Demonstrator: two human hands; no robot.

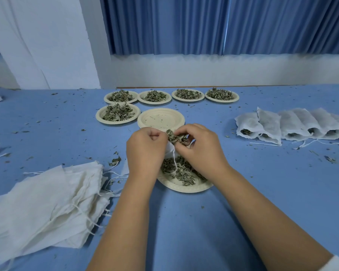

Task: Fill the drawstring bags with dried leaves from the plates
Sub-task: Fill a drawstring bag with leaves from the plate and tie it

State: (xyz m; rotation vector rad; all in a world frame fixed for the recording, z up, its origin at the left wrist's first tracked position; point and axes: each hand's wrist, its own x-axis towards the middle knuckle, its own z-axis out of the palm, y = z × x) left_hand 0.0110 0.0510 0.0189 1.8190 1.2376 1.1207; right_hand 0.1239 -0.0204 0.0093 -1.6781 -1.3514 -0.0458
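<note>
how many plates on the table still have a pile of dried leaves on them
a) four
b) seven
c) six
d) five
c: four full plates in the back row, one front-left and the one under the hands; the seventh plate holds only crumbs.

Over a near plate [176, 185] of dried leaves on the blue table [262, 192], my left hand [145, 147] pinches a small white bag [170, 148]. My right hand [201, 147] pushes a clump of leaves [175, 136] into it. Empty bags [47, 204] lie left, filled bags [290, 125] right.
</note>
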